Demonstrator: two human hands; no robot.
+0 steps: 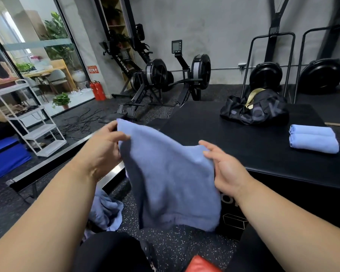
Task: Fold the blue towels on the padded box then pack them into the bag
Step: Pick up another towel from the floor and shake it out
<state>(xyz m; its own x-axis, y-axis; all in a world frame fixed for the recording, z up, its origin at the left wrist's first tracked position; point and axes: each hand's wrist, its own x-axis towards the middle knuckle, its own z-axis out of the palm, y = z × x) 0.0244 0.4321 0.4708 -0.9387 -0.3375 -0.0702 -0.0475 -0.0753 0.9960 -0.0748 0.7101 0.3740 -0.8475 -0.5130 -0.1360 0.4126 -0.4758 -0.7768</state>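
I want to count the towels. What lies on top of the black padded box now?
On the padded box lie two folded towels, stacked, and a black bag. The bag's inside cannot be seen.

The rower [124,65] leaning on the wall has white letters that say "AIR ROWER". The black bag [255,109] on the box has big grey letters, and "OK" at the end is all that can be read. A red sign [92,69] low on the wall has words too small to read.
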